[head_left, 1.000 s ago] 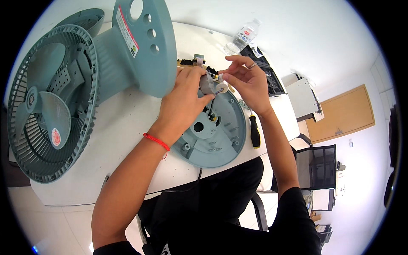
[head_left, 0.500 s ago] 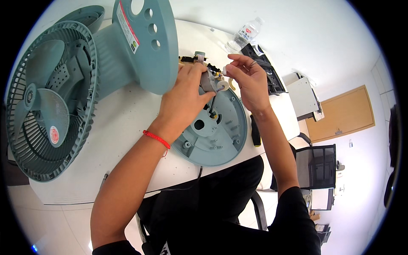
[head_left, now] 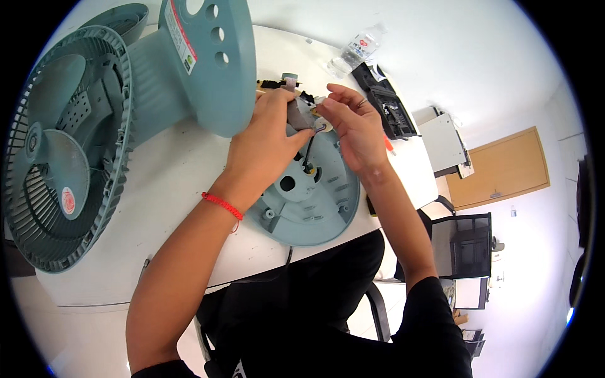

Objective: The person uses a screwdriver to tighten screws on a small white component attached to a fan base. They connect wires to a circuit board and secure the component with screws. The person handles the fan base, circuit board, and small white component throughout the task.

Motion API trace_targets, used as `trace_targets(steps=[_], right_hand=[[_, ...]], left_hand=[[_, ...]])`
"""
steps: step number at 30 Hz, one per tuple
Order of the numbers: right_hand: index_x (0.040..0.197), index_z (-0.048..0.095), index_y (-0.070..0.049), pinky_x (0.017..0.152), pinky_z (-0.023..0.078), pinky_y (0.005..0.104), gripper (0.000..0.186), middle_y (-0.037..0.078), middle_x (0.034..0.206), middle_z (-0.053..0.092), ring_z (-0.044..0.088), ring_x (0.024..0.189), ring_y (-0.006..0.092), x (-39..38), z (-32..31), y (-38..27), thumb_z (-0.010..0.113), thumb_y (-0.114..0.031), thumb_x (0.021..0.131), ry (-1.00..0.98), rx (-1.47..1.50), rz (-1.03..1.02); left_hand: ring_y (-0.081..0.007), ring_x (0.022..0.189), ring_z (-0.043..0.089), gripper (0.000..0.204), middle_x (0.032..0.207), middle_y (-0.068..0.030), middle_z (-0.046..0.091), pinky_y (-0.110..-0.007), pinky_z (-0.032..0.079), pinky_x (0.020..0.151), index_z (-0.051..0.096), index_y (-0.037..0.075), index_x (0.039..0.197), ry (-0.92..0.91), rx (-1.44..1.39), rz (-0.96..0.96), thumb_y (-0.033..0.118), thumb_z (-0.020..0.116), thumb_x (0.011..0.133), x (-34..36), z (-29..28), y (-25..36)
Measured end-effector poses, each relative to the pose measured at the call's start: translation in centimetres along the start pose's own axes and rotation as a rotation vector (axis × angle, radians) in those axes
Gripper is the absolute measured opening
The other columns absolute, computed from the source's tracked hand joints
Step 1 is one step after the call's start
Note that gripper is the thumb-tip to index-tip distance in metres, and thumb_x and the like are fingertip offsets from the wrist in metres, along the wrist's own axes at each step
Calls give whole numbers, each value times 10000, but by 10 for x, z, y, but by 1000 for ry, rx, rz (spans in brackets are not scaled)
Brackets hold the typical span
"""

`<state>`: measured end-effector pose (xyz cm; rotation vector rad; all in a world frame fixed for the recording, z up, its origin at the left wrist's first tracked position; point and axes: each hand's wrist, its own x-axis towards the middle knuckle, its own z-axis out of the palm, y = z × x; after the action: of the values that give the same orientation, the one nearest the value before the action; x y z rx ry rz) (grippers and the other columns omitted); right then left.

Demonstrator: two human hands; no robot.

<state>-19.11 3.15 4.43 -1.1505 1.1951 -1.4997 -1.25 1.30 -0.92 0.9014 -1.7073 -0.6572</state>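
Note:
My left hand (head_left: 268,129) is closed round a fan control assembly: a grey rounded metal part (head_left: 297,117) with a dark circuit board (head_left: 272,84) and wires behind it. A small white disc (head_left: 322,125) sits at its right side. My right hand (head_left: 358,129) pinches a small white piece (head_left: 319,101) against the assembly's right end; its fingers partly hide the contact. Below both hands, a round grey-green fan base (head_left: 302,220) lies with its ribbed inside up. A dark cable (head_left: 309,151) runs from its centre up toward the assembly.
On the left lies the fan's column (head_left: 217,94), with its caged blades (head_left: 69,167) beside it. A black tool case (head_left: 391,110) and a clear plastic bottle (head_left: 356,53) stand at the back right. An orange-red item (head_left: 389,145) shows by my right wrist. A chair (head_left: 463,246) stands beyond the table.
My right hand has moved left and closer to the assembly, bringing the white piece against it. My left hand keeps its hold. The whole view has shifted slightly.

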Motion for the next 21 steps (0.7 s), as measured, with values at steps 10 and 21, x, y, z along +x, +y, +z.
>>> trace_targets(steps=[10,21], right_hand=[[1242,645,48,916,540,304,365,138,1166,663,656,1038,179,-5,5,-13,725,42,886,-23,-70,77],[1190,676,76,871,558,278,315,158,1107,731,699,961,155,-4,8,-10,743,-2,892,-59,-260,-33]], left_hand=[[-308,1127,645,591,1315,-113,575,-425,557,885,484,37,1343,-75,44,-114,333,757,909,-4,-7,5],[-312,1121,662,603,1322,-108,597,-433,550,888,456,26,1381,-101,15,-156,387,691,959,-3,-9,8]])
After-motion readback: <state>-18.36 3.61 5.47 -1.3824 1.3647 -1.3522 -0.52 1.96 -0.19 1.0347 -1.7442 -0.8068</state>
